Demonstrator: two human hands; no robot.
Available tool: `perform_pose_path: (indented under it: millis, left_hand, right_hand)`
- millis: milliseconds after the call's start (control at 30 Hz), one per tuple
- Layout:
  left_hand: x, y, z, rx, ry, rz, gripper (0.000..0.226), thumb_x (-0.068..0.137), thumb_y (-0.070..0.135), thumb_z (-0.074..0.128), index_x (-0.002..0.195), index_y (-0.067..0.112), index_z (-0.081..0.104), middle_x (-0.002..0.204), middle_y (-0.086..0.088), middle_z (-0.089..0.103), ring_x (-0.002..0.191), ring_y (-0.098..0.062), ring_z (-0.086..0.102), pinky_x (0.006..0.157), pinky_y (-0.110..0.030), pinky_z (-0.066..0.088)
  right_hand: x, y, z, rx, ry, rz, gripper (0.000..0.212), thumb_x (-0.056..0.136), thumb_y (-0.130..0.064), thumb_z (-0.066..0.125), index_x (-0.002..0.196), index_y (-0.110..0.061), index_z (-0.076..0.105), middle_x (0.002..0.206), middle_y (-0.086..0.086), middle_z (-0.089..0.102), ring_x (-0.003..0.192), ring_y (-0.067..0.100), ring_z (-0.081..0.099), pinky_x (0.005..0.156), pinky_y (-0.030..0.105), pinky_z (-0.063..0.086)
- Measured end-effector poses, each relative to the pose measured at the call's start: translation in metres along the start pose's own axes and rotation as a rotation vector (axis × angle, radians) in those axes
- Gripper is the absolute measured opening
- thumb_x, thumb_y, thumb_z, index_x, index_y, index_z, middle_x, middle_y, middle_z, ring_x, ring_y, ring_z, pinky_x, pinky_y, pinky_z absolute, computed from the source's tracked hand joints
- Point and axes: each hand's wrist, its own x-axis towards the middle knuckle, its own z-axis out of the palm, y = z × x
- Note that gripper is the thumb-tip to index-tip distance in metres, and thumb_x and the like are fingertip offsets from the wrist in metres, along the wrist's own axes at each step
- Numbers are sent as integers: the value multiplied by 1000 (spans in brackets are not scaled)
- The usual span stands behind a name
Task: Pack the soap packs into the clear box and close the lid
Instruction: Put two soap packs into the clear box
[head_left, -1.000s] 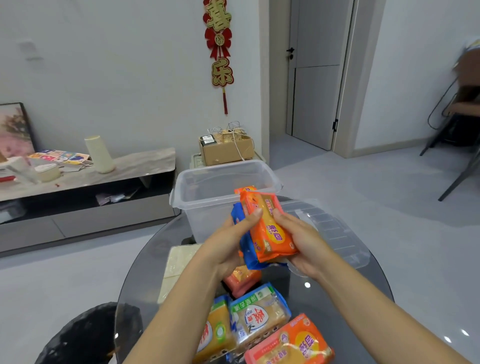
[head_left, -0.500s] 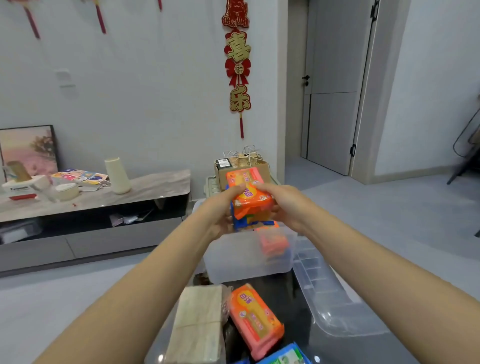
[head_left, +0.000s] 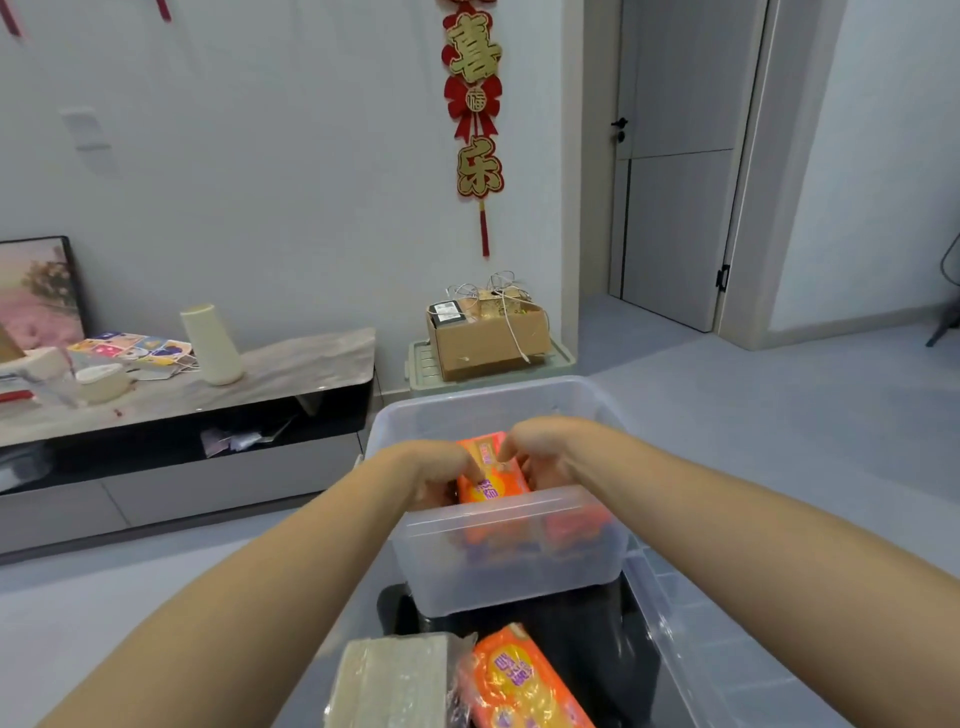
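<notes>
The clear box (head_left: 498, 582) stands open on the dark glass table. Both hands reach down inside it. My left hand (head_left: 434, 470) and my right hand (head_left: 543, 452) grip an orange soap pack (head_left: 491, 475) from either side, holding it just below the box's rim. Through the near wall I see blurred orange, red and blue packs lower in the box. On the table in front of the box lie another orange soap pack (head_left: 524, 680) and a pale wrapped soap pack (head_left: 395, 680). The clear lid (head_left: 691, 644) lies to the right of the box.
Behind the box, on the floor, a cardboard box (head_left: 488, 332) sits on a pale green lid. A low TV cabinet (head_left: 182, 415) with a cream vase (head_left: 210, 343) runs along the left wall. A grey door is at the back right.
Both hands have lowered the held soap packs from above the box down into it. The view has tilted further up and forward over the box.
</notes>
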Motion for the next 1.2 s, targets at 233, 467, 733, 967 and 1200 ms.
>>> perform_pose_path:
  millis: [233,467,733,967,1200]
  left_hand:
    - [3,6,4,231,-158,-47,20,93,12,42,100,1,58,87,-15,68,76,-22,65,73,-29,53]
    - [-4,6,8,338,-72,-33,46,94,35,47,130,6,48,112,-14,64,88,-24,68,71,-30,55]
    - [-40,11,18,334,250,451,26,93,16,43,108,6,62,102,-14,64,93,-25,61,75,-29,47]
    - [-107,-38,38,267,584,727,31,86,9,46,104,16,71,91,5,66,70,-5,54,48,-1,38]
    - [-132,-114,66,401,565,387,43,81,27,56,124,18,58,127,-7,56,116,-25,53,101,-35,43]
  right_hand:
    - [-1,-4,1,-233,68,17,45,97,-12,33,137,8,30,111,28,51,95,33,52,104,48,37]
    - [-3,-6,-9,-298,210,-55,40,96,-9,38,131,10,40,136,33,46,123,43,50,105,47,41]
    - [-45,-2,-6,-129,298,-283,31,88,-15,55,112,3,61,113,20,62,89,29,60,93,41,49]
    - [-111,42,22,-26,372,-562,29,85,-9,49,100,-16,73,107,9,71,101,28,65,95,46,52]
    - [-133,102,67,109,232,-442,28,88,-2,49,109,-3,67,111,17,68,104,28,64,85,34,53]
